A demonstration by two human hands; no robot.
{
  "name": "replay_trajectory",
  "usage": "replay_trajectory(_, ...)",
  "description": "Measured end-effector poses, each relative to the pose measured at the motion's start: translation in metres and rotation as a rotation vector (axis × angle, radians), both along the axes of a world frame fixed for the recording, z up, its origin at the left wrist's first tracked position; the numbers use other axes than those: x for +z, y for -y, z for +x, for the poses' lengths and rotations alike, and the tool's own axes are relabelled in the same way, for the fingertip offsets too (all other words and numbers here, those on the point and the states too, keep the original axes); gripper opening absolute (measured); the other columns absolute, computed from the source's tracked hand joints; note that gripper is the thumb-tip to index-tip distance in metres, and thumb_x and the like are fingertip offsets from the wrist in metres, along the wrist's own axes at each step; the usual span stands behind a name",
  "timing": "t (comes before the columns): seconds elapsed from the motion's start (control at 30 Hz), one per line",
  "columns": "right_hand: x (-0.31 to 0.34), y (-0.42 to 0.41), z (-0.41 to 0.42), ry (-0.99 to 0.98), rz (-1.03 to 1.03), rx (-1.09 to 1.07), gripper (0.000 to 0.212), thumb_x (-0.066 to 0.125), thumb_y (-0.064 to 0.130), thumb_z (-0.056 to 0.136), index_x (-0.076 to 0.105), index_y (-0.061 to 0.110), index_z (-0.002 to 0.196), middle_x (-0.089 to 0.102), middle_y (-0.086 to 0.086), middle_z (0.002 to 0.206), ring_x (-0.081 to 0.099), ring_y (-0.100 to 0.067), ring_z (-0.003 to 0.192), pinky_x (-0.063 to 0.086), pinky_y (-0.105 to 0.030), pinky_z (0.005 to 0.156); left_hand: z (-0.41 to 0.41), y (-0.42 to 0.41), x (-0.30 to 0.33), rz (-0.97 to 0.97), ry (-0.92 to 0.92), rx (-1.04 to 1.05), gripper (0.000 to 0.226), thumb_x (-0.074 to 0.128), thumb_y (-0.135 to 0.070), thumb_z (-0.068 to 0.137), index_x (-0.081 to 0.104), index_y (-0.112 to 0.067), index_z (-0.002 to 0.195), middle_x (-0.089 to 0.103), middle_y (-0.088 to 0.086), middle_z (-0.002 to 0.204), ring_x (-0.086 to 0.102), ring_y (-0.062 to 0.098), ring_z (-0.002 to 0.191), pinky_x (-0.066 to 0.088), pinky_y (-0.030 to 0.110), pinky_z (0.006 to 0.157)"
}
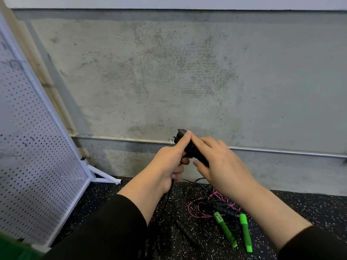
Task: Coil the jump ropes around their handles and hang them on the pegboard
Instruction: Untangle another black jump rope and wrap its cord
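Handles (189, 147) of the black rope sit gripped in my left hand (167, 164), right hand (221, 164) fingers pinching them too — stiff grips, limp light cord (167, 199) trailing floorward — I'd hold the grips.

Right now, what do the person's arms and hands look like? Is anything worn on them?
Both hands are bare: the left hand and right hand show no gloves, rings or watch. Each forearm is bare, with long black fabric sleeves pushed up toward the elbows.

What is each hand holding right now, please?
Left hand: grips the black handles.
Right hand: fingers and thumb pinch the same handles.
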State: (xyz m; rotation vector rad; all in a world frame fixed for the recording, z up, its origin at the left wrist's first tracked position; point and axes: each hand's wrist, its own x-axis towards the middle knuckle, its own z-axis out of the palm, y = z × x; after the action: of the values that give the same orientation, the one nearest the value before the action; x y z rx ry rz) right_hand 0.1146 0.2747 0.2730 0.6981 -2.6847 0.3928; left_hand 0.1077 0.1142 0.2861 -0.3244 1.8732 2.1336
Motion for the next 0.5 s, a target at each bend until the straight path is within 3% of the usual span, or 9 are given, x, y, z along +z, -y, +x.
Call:
replay_trajectory(0.1,0.001,0.0,-0.001,0.065,-0.31,0.011,0.059,0.064,0.039,0.095,0.044,0.026,0.149,0.058,0.013,0.135,0.052,-0.011,0.106,0.042,-0.027,0.092,-0.003,0.002,0.003,0.038,-0.063,0.005,0.046,0.062,-0.062,0.09,0.056,-0.021,0.07,0.047,-0.003,0.062,0.023,0.007,0.044,0.015,0.022,0.041)
replay_trajectory(0.17,0.008,-0.003,-0.003,0.2,-0.631,-0.053,0.047,0.067,0.038,0.093,0.054,0.031,0.137,0.062,0.02,0.127,0.057,-0.006,0.093,0.044,-0.024,0.087,-0.003,0.004,0.004,0.033,-0.122,-0.045,0.041,0.061,-0.057,0.094,0.061,-0.022,0.072,0.046,-0.004,0.063,0.023,0.008,0.046,0.014,0.023,0.044)
replay_trajectory(0.33,0.019,-0.014,-0.005,0.8,-1.095,-0.05,0.066,0.074,0.049,0.076,0.058,0.026,0.136,0.07,0.005,0.113,0.069,-0.016,0.094,0.058,-0.043,0.087,0.001,0.001,0.007,0.081,-0.25,-0.158,0.04,0.052,-0.047,0.102,0.068,-0.012,0.091,0.047,-0.002,0.069,0.024,0.01,0.052,0.017,0.026,0.05)
replay_trajectory(0.43,0.022,-0.017,0.001,1.009,-1.194,0.077,0.046,0.071,0.035,0.083,0.064,0.022,0.127,0.072,-0.013,0.103,0.069,-0.029,0.081,0.06,-0.038,0.062,0.003,0.001,0.006,0.034,-0.287,-0.208,0.039,0.049,-0.041,0.105,0.067,-0.01,0.091,0.048,-0.002,0.072,0.028,0.01,0.053,0.021,0.025,0.052)
replay_trajectory(0.5,0.023,-0.021,0.003,1.013,-1.176,0.09,0.047,0.071,0.031,0.082,0.063,0.024,0.127,0.072,-0.017,0.105,0.07,-0.029,0.078,0.058,-0.034,0.06,0.003,0.002,0.005,0.014,-0.295,-0.238,0.039,0.048,-0.04,0.106,0.062,-0.007,0.09,0.05,0.0,0.073,0.031,0.01,0.053,0.024,0.023,0.051)
